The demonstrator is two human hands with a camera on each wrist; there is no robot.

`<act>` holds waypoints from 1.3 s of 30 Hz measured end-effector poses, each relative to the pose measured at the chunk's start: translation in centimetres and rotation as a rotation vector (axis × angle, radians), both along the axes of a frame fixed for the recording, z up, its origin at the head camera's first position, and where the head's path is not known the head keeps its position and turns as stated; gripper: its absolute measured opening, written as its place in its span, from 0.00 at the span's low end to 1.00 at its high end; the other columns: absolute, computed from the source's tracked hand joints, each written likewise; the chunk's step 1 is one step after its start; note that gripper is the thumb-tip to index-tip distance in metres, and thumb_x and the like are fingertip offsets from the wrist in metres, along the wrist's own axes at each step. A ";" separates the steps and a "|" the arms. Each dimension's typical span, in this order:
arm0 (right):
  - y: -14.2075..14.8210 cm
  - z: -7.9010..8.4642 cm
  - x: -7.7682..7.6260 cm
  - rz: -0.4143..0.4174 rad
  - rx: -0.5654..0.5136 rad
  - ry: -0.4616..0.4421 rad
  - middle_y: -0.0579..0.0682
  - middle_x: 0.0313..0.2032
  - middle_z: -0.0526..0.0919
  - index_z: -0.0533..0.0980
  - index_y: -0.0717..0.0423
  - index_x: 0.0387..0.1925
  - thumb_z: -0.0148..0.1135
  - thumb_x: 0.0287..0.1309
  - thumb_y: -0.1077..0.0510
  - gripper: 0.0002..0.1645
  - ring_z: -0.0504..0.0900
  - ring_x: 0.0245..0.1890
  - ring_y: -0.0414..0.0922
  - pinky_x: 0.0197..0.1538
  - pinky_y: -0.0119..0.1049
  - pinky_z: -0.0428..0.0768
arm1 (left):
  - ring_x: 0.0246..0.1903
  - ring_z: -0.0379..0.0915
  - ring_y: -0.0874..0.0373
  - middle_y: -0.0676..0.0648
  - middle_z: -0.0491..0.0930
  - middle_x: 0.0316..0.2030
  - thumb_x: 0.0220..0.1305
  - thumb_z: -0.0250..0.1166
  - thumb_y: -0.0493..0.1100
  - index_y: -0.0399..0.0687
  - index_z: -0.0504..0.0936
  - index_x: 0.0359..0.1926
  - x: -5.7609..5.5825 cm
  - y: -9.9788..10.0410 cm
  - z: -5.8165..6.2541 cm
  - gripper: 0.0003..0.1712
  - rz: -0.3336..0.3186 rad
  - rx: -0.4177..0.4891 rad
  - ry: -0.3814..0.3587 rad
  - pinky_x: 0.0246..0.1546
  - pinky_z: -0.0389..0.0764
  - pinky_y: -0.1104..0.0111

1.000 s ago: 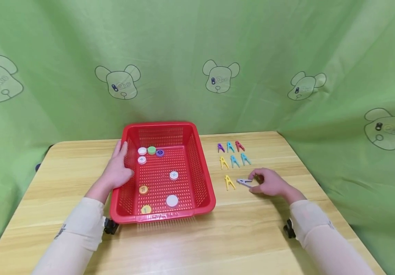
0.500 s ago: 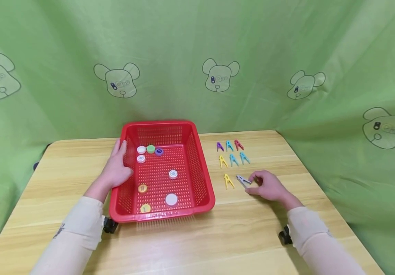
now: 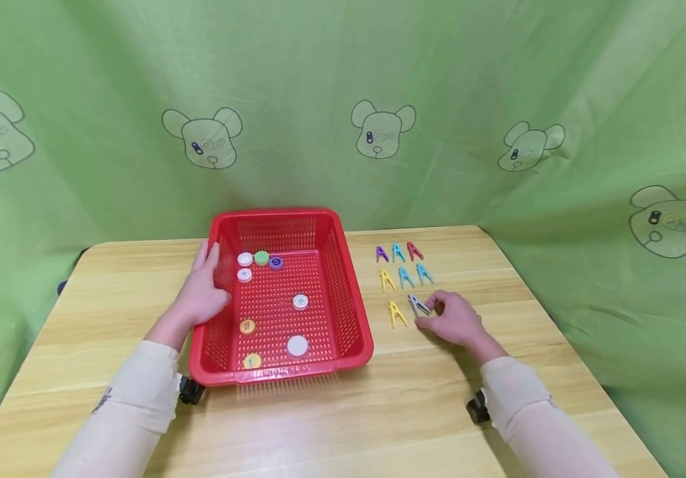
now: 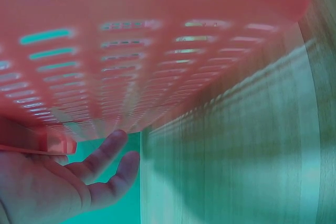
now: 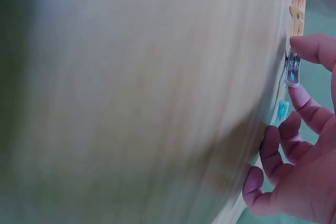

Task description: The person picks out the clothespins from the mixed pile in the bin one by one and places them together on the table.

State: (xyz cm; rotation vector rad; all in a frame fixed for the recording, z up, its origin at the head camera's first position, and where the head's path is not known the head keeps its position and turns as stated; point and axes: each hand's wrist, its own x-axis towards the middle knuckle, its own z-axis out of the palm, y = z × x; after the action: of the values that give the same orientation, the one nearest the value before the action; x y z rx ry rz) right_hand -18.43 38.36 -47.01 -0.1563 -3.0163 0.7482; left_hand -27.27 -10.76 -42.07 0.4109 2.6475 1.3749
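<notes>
My left hand (image 3: 202,292) grips the left rim of a red plastic basket (image 3: 351,299), thumb over the inside and fingers along the outer wall. In the left wrist view, two fingers (image 4: 113,177) extend below the basket's slotted side. With thumb and index finger, my right hand (image 3: 453,318) pinches a grey clothespin (image 3: 419,305) at its legs, low over the table. The right wrist view shows this clothespin (image 5: 293,69) edge-on between the two fingertips. Just left of it lies a yellow clothespin (image 3: 397,315). Beyond are a second yellow clothespin (image 3: 387,280) and two blue clothespins, one nearer (image 3: 406,277).
Several bottle caps lie in the basket, including a green cap (image 3: 261,257) and a larger white cap (image 3: 297,345). At the back of the wooden table (image 3: 414,411) lie a purple clothespin (image 3: 382,253), a blue one and a red clothespin (image 3: 414,251). A green curtain (image 3: 295,79) hangs behind.
My right hand has moved left and slightly away from me, turning the grey clothespin so its head points more toward the back, beside the yellow one. My left hand stays on the basket.
</notes>
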 end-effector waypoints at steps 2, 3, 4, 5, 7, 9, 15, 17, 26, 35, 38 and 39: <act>-0.2 0.1 -0.1 -0.008 0.005 -0.014 0.50 0.28 0.73 0.76 0.55 0.35 0.75 0.47 0.45 0.22 0.70 0.28 0.49 0.29 0.40 0.65 | 0.74 0.34 0.33 0.48 0.20 0.77 0.54 0.58 0.25 0.44 0.34 0.79 0.1 0.0 0.0 0.58 0.004 -0.003 0.000 0.55 0.73 0.43; -0.3 0.1 -0.1 -0.009 0.008 -0.019 0.50 0.28 0.73 0.76 0.54 0.35 0.75 0.47 0.45 0.22 0.70 0.29 0.49 0.29 0.40 0.65 | 0.74 0.34 0.33 0.48 0.20 0.77 0.54 0.58 0.25 0.45 0.34 0.79 0.1 0.0 0.0 0.58 0.005 -0.002 -0.002 0.55 0.73 0.43; -0.4 0.1 -0.1 -0.010 0.012 -0.025 0.50 0.28 0.73 0.76 0.54 0.35 0.75 0.47 0.44 0.23 0.70 0.29 0.49 0.29 0.40 0.65 | 0.74 0.34 0.33 0.48 0.20 0.77 0.54 0.58 0.25 0.44 0.34 0.79 0.1 0.0 0.0 0.58 0.004 -0.003 0.000 0.55 0.73 0.43; -0.4 0.1 -0.1 -0.011 0.016 -0.030 0.50 0.28 0.73 0.76 0.54 0.35 0.75 0.47 0.44 0.23 0.70 0.29 0.49 0.29 0.40 0.65 | 0.74 0.34 0.33 0.48 0.20 0.77 0.54 0.58 0.25 0.44 0.34 0.79 0.2 0.0 0.0 0.58 0.006 -0.004 -0.001 0.56 0.73 0.43; -0.5 0.1 -0.2 -0.015 0.023 -0.033 0.50 0.28 0.73 0.76 0.54 0.34 0.75 0.47 0.43 0.23 0.70 0.29 0.49 0.29 0.40 0.64 | 0.74 0.34 0.33 0.49 0.20 0.77 0.54 0.58 0.25 0.45 0.34 0.79 0.2 0.0 0.0 0.59 0.007 0.001 -0.007 0.55 0.73 0.43; -0.4 0.1 -0.3 -0.015 0.031 -0.036 0.50 0.28 0.73 0.76 0.53 0.34 0.75 0.46 0.42 0.23 0.71 0.29 0.49 0.29 0.40 0.65 | 0.74 0.33 0.34 0.48 0.20 0.77 0.53 0.58 0.25 0.44 0.34 0.79 0.2 -0.1 0.0 0.59 0.004 0.004 -0.003 0.57 0.72 0.43; -0.5 0.1 -0.4 -0.007 0.037 -0.038 0.50 0.28 0.74 0.77 0.52 0.33 0.75 0.45 0.42 0.23 0.71 0.30 0.50 0.30 0.40 0.66 | 0.74 0.30 0.34 0.48 0.19 0.77 0.52 0.57 0.25 0.44 0.34 0.79 0.1 -0.3 0.2 0.59 -0.001 0.007 0.004 0.60 0.68 0.42; -0.4 0.1 -0.3 -0.002 0.032 -0.038 0.51 0.28 0.74 0.77 0.52 0.33 0.75 0.45 0.43 0.22 0.71 0.30 0.50 0.31 0.40 0.67 | 0.74 0.29 0.35 0.48 0.19 0.77 0.53 0.57 0.26 0.44 0.34 0.79 0.1 -0.3 0.3 0.58 -0.005 0.002 0.002 0.61 0.67 0.41; -0.2 -0.2 -0.2 0.028 0.020 -0.027 0.52 0.31 0.74 0.77 0.54 0.36 0.77 0.44 0.42 0.25 0.70 0.34 0.51 0.34 0.42 0.68 | 0.75 0.25 0.39 0.47 0.20 0.77 0.55 0.55 0.28 0.43 0.34 0.79 -0.2 -0.5 0.1 0.56 -0.011 0.003 0.007 0.69 0.52 0.42; -0.5 0.0 -0.4 -0.013 0.011 -0.015 0.62 0.48 0.70 0.77 0.54 0.45 0.77 0.44 0.43 0.31 0.63 0.50 0.62 0.49 0.58 0.70 | 0.75 0.24 0.40 0.47 0.20 0.77 0.55 0.55 0.28 0.43 0.34 0.79 -0.3 -0.9 -0.2 0.56 -0.001 0.013 0.009 0.70 0.48 0.42; -0.6 0.3 -0.4 -0.027 0.033 -0.008 0.65 0.53 0.67 0.76 0.54 0.51 0.76 0.45 0.39 0.36 0.60 0.55 0.64 0.52 0.64 0.68 | 0.75 0.22 0.41 0.48 0.20 0.77 0.56 0.56 0.30 0.44 0.34 0.79 -0.3 -0.8 0.0 0.55 -0.003 0.052 -0.022 0.70 0.48 0.41; -0.7 0.3 -0.3 -0.031 0.045 -0.004 0.65 0.55 0.66 0.76 0.54 0.54 0.75 0.46 0.37 0.39 0.59 0.56 0.65 0.52 0.65 0.66 | 0.75 0.22 0.41 0.48 0.20 0.77 0.57 0.56 0.30 0.45 0.34 0.79 -0.3 -0.8 0.0 0.55 -0.003 0.069 -0.036 0.69 0.49 0.41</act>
State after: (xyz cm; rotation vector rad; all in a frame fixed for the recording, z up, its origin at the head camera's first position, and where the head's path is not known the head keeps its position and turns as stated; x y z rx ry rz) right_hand -18.78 37.69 -46.67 -0.2034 -3.0236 0.6784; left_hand -27.56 -11.60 -42.08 0.3932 2.5762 1.4615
